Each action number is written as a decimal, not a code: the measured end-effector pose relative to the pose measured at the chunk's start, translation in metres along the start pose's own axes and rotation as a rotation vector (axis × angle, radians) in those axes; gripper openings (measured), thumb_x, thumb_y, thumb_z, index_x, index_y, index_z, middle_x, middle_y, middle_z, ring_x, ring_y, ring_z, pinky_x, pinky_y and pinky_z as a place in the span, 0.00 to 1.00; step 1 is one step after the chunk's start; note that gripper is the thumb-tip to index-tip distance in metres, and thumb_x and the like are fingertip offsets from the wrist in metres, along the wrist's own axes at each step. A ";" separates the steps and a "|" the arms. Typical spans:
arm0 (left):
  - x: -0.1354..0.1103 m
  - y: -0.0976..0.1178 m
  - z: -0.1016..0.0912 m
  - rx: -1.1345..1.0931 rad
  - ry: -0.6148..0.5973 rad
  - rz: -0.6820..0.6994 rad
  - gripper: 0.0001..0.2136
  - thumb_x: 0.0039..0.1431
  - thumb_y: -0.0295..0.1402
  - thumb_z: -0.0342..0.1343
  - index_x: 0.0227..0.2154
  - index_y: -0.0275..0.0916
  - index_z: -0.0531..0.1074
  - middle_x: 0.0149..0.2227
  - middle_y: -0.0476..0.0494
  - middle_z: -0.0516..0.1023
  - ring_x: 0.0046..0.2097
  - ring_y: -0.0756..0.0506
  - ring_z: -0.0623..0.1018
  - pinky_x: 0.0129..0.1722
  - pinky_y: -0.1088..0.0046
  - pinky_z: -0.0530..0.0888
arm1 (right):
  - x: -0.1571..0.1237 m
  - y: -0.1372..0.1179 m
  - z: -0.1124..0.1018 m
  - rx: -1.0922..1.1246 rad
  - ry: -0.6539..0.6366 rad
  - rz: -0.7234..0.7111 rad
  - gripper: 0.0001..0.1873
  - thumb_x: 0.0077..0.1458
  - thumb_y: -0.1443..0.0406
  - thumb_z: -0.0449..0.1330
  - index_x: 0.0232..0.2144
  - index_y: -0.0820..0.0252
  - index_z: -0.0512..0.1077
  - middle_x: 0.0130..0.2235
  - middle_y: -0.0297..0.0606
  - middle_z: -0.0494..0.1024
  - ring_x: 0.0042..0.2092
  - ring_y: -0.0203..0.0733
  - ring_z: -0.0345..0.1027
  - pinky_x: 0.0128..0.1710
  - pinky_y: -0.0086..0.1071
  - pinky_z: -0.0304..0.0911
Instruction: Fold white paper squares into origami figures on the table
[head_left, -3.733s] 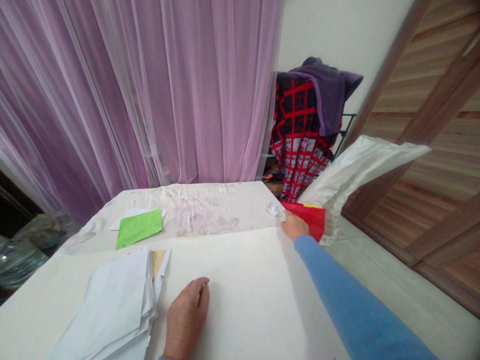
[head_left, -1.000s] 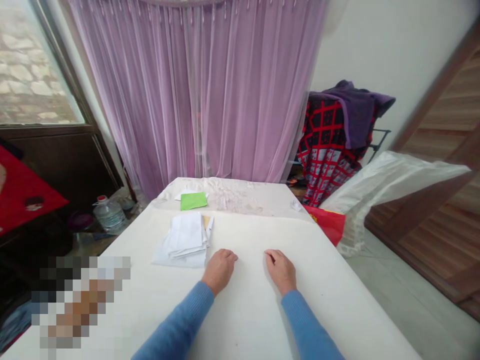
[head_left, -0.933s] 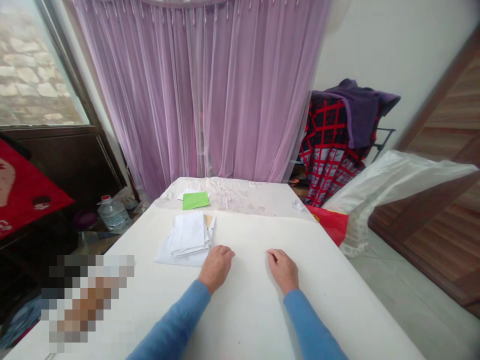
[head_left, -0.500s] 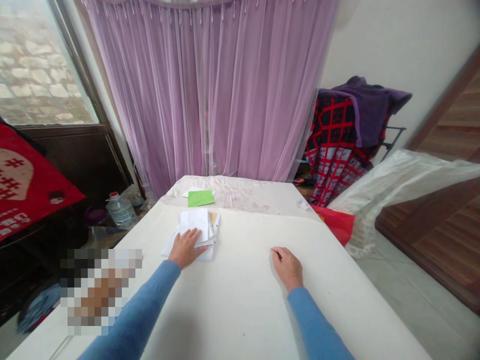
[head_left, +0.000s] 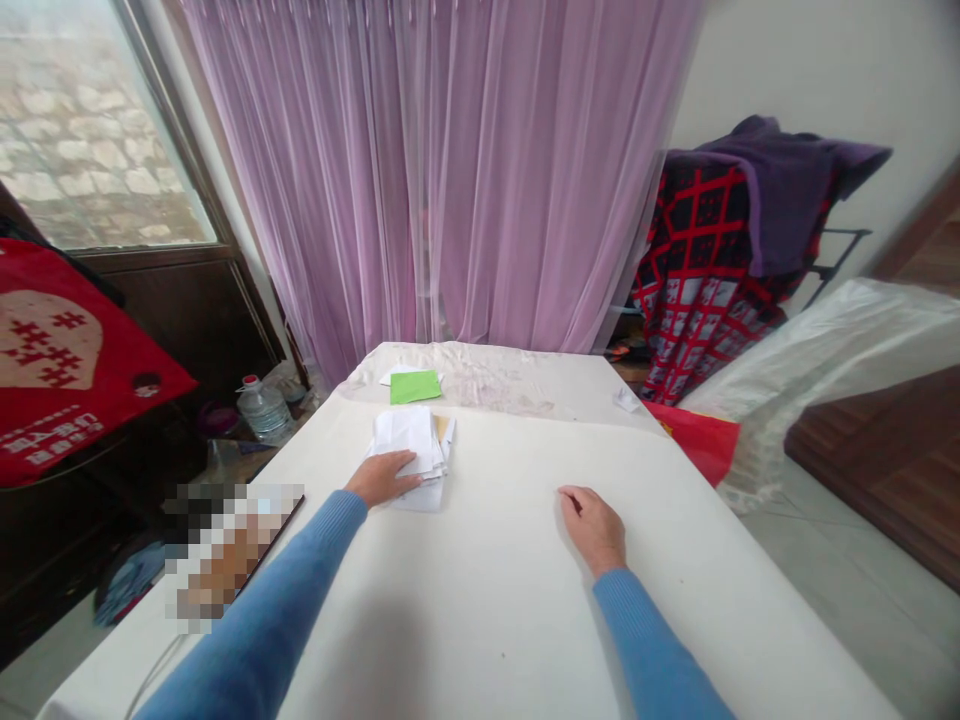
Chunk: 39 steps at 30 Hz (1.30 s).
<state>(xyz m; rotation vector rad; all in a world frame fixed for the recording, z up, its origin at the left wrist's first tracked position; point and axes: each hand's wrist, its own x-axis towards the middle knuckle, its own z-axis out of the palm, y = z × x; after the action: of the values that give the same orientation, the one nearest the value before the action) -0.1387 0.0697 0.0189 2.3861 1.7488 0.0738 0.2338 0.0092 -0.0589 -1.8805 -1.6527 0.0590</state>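
Note:
On the white-covered table lies an uneven stack of white papers (head_left: 405, 432), with a tan piece (head_left: 441, 428) showing at its right side. My left hand (head_left: 384, 478) rests over the near-left part of the stack, its fingers stretched out on the top sheet and the thumb apart from them. To the right, my right hand (head_left: 595, 525) lies on the tabletop with its fingers curled closed, away from the papers. Nothing shows sticking out of it. Beyond the stack, a green paper (head_left: 415, 386) partly covers a white sheet (head_left: 387, 376).
The white table (head_left: 495, 590) fills the middle. A blurred-out object (head_left: 229, 560) with a cable sits at its left edge. A small crumpled white piece (head_left: 626, 399) lies far right. Around stand a water jug (head_left: 265, 410), purple curtains (head_left: 510, 180) and a red bag (head_left: 697, 440).
The view has shifted, so everything appears a little further right. My left hand has drawn back toward the stack's left edge, its fingers closer together. My right hand keeps its place and curl.

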 end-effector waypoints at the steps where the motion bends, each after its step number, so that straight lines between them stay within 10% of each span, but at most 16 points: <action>1: 0.001 -0.001 -0.001 -0.002 -0.002 -0.005 0.25 0.60 0.50 0.48 0.56 0.44 0.68 0.60 0.43 0.70 0.59 0.40 0.70 0.59 0.67 0.64 | 0.000 0.000 0.000 0.004 0.003 0.000 0.16 0.57 0.62 0.49 0.36 0.55 0.78 0.41 0.37 0.80 0.40 0.41 0.73 0.39 0.31 0.64; 23: -0.002 0.013 -0.010 0.027 0.195 -0.190 0.16 0.65 0.36 0.43 0.43 0.42 0.76 0.41 0.40 0.82 0.44 0.41 0.79 0.45 0.66 0.72 | -0.001 -0.006 -0.005 0.028 -0.007 0.026 0.16 0.56 0.62 0.50 0.36 0.55 0.78 0.41 0.37 0.80 0.40 0.42 0.72 0.38 0.30 0.63; 30: -0.021 0.084 0.021 -0.047 0.407 0.131 0.14 0.64 0.31 0.46 0.47 0.42 0.75 0.49 0.41 0.79 0.53 0.41 0.75 0.59 0.59 0.64 | -0.008 -0.011 -0.002 0.103 0.016 0.003 0.17 0.56 0.63 0.49 0.43 0.56 0.75 0.40 0.37 0.79 0.36 0.39 0.72 0.39 0.30 0.65; 34: -0.029 0.132 0.057 -0.106 0.314 0.272 0.13 0.62 0.29 0.49 0.46 0.42 0.75 0.48 0.41 0.80 0.51 0.41 0.76 0.51 0.60 0.71 | -0.023 -0.025 -0.007 0.098 0.019 -0.176 0.27 0.51 0.66 0.54 0.55 0.55 0.68 0.49 0.40 0.75 0.47 0.42 0.70 0.48 0.35 0.65; 39: -0.035 0.165 0.068 -0.107 0.215 0.349 0.12 0.62 0.27 0.49 0.42 0.42 0.75 0.43 0.40 0.81 0.45 0.42 0.79 0.45 0.62 0.71 | -0.034 -0.039 -0.017 0.007 -0.067 -0.432 0.23 0.48 0.71 0.58 0.48 0.53 0.75 0.58 0.44 0.69 0.59 0.50 0.60 0.56 0.43 0.58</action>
<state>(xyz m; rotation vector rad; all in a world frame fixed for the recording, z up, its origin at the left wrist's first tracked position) 0.0160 -0.0194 -0.0169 2.6546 1.3415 0.4736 0.1995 -0.0276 -0.0391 -1.4925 -2.0650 -0.0520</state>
